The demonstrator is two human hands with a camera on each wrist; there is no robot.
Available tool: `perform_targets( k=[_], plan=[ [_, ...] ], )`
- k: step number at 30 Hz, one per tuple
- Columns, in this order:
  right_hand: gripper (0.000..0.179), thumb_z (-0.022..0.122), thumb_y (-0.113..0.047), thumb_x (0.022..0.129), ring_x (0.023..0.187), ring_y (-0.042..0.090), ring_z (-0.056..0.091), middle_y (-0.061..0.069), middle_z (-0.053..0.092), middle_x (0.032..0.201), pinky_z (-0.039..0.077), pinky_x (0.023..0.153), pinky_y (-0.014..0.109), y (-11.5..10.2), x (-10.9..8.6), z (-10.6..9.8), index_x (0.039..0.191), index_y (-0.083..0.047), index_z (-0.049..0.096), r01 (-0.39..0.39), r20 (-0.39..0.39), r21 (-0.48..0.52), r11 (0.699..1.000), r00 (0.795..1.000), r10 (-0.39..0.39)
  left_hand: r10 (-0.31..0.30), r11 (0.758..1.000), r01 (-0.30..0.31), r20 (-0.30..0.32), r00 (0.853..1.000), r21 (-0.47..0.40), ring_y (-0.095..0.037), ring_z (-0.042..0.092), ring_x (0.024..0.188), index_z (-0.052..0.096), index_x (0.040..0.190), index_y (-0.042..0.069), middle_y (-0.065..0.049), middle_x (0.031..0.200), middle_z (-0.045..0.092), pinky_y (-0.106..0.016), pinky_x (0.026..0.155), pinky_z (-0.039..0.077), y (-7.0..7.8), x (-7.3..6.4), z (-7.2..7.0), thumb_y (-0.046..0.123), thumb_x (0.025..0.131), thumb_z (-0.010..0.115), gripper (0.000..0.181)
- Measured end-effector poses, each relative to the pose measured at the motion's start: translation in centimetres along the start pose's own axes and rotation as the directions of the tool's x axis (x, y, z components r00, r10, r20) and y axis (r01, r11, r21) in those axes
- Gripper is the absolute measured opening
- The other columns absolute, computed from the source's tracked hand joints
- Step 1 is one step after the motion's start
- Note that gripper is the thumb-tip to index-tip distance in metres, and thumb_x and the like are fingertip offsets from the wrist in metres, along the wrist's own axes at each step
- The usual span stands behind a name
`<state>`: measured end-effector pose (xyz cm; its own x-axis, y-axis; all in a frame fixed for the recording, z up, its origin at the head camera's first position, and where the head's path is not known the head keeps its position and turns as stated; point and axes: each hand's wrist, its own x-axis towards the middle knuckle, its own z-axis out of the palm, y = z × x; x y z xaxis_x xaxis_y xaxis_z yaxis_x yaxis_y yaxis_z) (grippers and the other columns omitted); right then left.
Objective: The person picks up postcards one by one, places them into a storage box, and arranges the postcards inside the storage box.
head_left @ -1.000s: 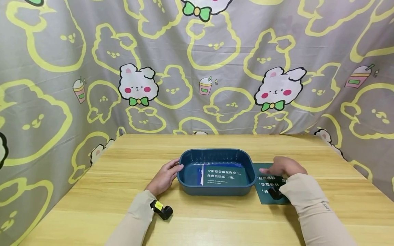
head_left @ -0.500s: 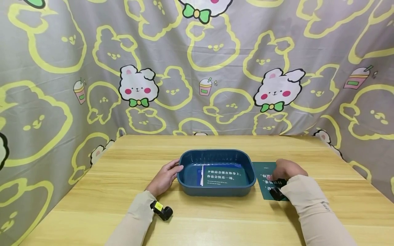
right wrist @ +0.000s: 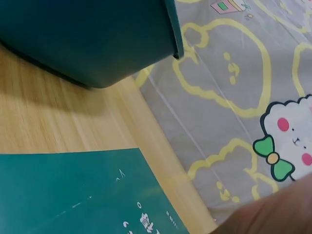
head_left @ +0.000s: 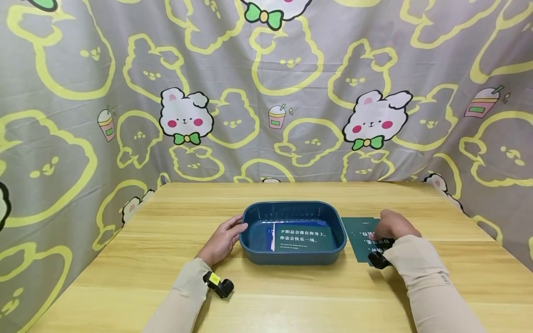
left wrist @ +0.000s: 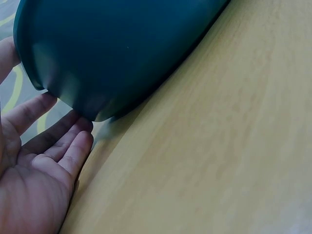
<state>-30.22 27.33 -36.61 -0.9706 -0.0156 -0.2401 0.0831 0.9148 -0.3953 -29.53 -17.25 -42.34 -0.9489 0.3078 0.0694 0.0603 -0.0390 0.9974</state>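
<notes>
A dark teal plastic basin (head_left: 291,258) stands mid-table. Inside lies a green card (head_left: 303,239) printed with white characters, over blue and white cards. My left hand (head_left: 220,240) rests at the basin's left end. Its thumb touches the rim, and in the left wrist view fairly straight fingers (left wrist: 73,151) touch the outer wall. To the right of the basin, my right hand (head_left: 395,226) pinches another green card (head_left: 356,233) at its right side, text upside down. The hand covers part of that card. Only a blurred edge of the hand shows in the right wrist view.
Light wood-grain tabletop (head_left: 291,300) surrounds the basin. A grey curtain (head_left: 250,171) with yellow bear outlines and white bunnies hangs along the back and sides. A black camera (head_left: 220,284) is strapped to the left wrist, another (head_left: 378,260) to the right.
My right hand has shifted slightly right. The green card's near edge has moved up in the view, and the card looks foreshortened. The left hand and basin stay put.
</notes>
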Motion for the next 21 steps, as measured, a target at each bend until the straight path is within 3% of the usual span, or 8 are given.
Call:
perform_targets(
  k=[8,10,14,17,21],
  plan=[
    [0.043,0.082,-0.017,0.075,0.070,0.027,0.050,0.014,0.051,0.077,0.046,0.061,0.034,1.2,0.8,0.1,0.086,0.014,0.055,0.024,-0.024,0.157,0.987,1.000,-0.020,0.005,1.000,-0.005,0.010,1.000,-0.015,-0.034,0.038,0.134,0.032,0.147,-0.005,-0.025,0.146,0.036,-0.038,0.109,0.035,0.0,0.0,0.0,0.018,0.101,0.052,0.055],
    [0.036,0.080,-0.015,0.078,0.066,0.024,0.054,0.013,0.053,0.075,0.049,0.058,0.033,1.4,1.0,0.1,0.084,0.011,0.055,0.024,-0.036,0.231,0.973,0.999,-0.017,0.007,1.000,-0.007,0.011,1.000,-0.016,-0.034,0.038,0.133,0.032,0.147,-0.005,-0.025,0.146,0.036,-0.038,0.109,0.035,-0.1,0.0,0.0,0.018,0.101,0.052,0.055],
    [0.030,0.065,-0.007,0.088,0.062,0.021,0.060,0.017,0.054,0.081,0.054,0.055,0.035,1.5,1.1,0.1,0.097,0.012,0.043,0.011,-0.034,0.391,0.920,0.999,0.002,0.008,1.000,-0.008,0.014,1.000,-0.018,-0.034,0.038,0.134,0.031,0.147,-0.005,-0.025,0.147,0.035,-0.038,0.109,0.035,-0.1,0.0,0.0,0.018,0.101,0.051,0.055],
    [0.021,0.052,-0.003,0.091,0.061,0.020,0.059,0.017,0.052,0.081,0.054,0.053,0.035,1.3,1.1,0.0,0.100,0.011,0.039,0.008,-0.022,0.448,0.894,1.000,0.002,0.009,1.000,-0.009,0.015,1.000,-0.016,-0.034,0.038,0.134,0.031,0.147,-0.005,-0.025,0.147,0.035,-0.039,0.109,0.035,-0.1,0.1,-0.1,0.019,0.101,0.052,0.056],
    [0.015,0.043,-0.003,0.090,0.060,0.019,0.059,0.014,0.055,0.078,0.054,0.052,0.036,1.0,1.0,-0.2,0.098,0.010,0.046,0.025,-0.021,0.491,0.871,1.000,-0.016,0.011,1.000,-0.010,0.012,1.000,-0.020,-0.034,0.039,0.133,0.032,0.147,-0.005,-0.025,0.146,0.036,-0.037,0.108,0.036,-0.1,0.1,0.0,0.018,0.100,0.052,0.056]
  ],
)
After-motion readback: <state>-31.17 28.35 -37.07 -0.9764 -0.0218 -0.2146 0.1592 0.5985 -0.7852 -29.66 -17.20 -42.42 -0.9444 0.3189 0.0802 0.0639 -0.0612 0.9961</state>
